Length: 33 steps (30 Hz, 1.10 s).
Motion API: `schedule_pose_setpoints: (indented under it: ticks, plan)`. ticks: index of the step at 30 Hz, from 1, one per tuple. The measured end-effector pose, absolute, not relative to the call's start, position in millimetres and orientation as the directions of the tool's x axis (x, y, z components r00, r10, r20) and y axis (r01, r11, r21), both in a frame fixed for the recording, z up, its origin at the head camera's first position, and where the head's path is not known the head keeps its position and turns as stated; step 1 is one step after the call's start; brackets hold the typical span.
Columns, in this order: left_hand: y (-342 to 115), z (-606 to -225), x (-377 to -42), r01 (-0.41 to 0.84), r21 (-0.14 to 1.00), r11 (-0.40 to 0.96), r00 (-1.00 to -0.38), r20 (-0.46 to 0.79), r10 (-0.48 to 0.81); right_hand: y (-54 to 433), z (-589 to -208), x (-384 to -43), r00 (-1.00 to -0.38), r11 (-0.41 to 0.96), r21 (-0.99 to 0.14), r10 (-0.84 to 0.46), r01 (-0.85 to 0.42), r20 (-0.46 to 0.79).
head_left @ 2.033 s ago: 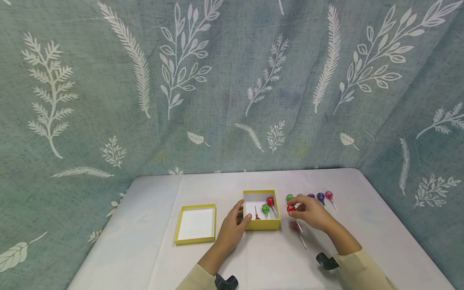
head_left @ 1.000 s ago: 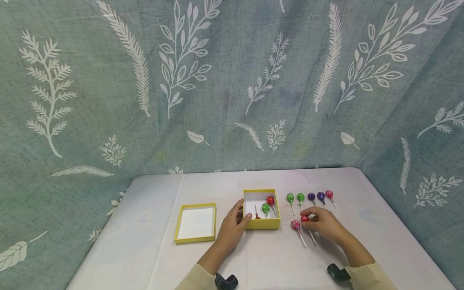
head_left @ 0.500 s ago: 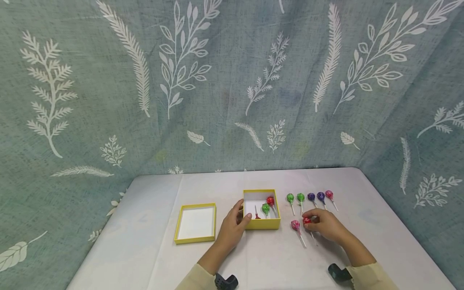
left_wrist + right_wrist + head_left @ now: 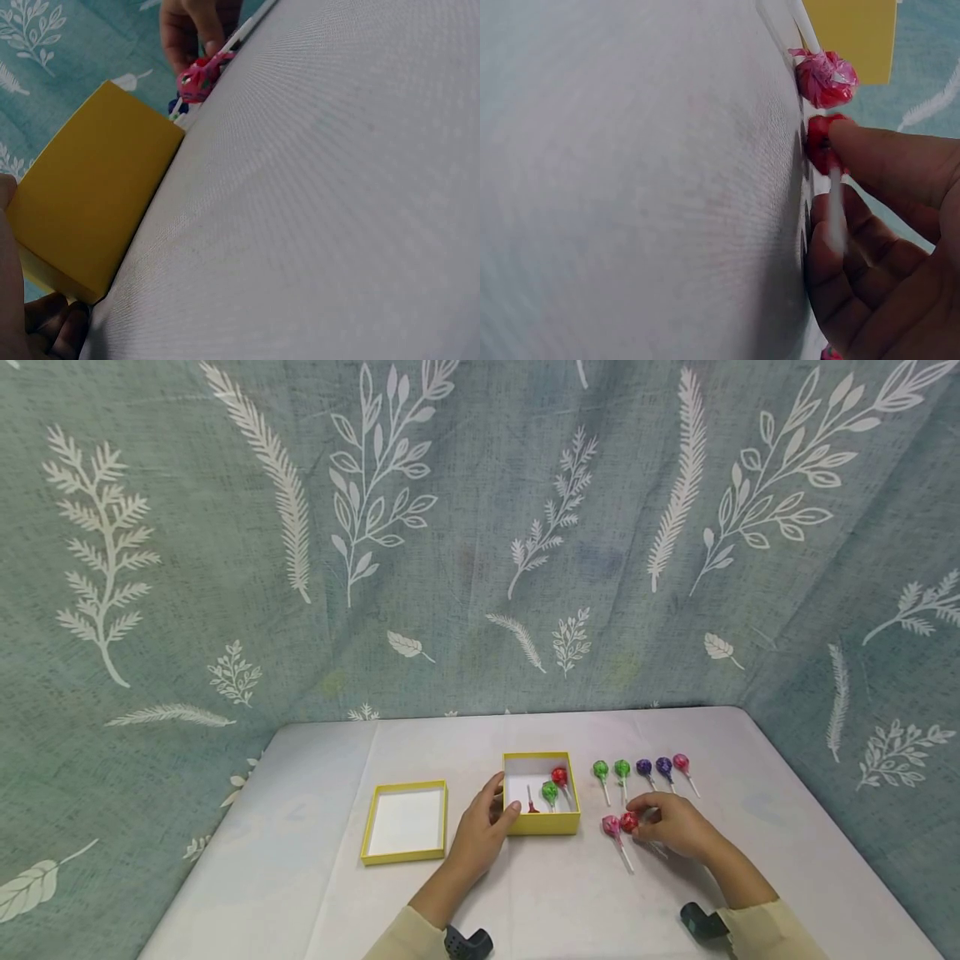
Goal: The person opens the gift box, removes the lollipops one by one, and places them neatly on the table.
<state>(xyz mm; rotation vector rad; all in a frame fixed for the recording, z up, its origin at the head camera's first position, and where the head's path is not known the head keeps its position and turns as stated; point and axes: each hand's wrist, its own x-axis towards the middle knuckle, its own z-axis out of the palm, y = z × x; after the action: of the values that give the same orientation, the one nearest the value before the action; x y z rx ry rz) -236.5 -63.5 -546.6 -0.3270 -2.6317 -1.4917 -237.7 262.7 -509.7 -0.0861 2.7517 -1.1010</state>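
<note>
In the head view my right hand point(image 4: 671, 822) pinches a red lollipop point(image 4: 628, 821) by its wrapped head between thumb and fingers. The right wrist view shows the thumb on the red lollipop point(image 4: 825, 144), its white stick pointing back toward the palm. Just left of it lies a pink lollipop point(image 4: 611, 826), stick toward the front. My left hand point(image 4: 477, 833) holds the left side of an open yellow box point(image 4: 543, 824), thumb at its front corner. Inside are a green lollipop point(image 4: 550, 792), a red lollipop point(image 4: 559, 776) and another red one point(image 4: 532, 809) partly hidden by the front wall.
A yellow lid point(image 4: 405, 857) lies with its white inside up, left of the box. Behind my right hand runs a row of lollipops: two green point(image 4: 601, 769), two purple point(image 4: 663, 766) and one pink point(image 4: 681, 762). A leaf-patterned cloth point(image 4: 465, 552) hangs behind the white table point(image 4: 315, 793).
My right hand has brought the red lollipop from near the green ones down beside the pink lollipop, its stick swinging rightward lately. The left hand has stayed at the box.
</note>
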Motion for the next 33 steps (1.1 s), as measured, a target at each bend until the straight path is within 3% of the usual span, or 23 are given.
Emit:
schedule_pose_setpoints:
  ticks: [33]
  plan:
    - [-63.3,-546.6,-237.1,0.238,0.826,0.511,-0.971,0.198,0.131,266.4,-502.5,-224.1,-0.965,0.798,-0.593,-0.062,0.104,-0.253]
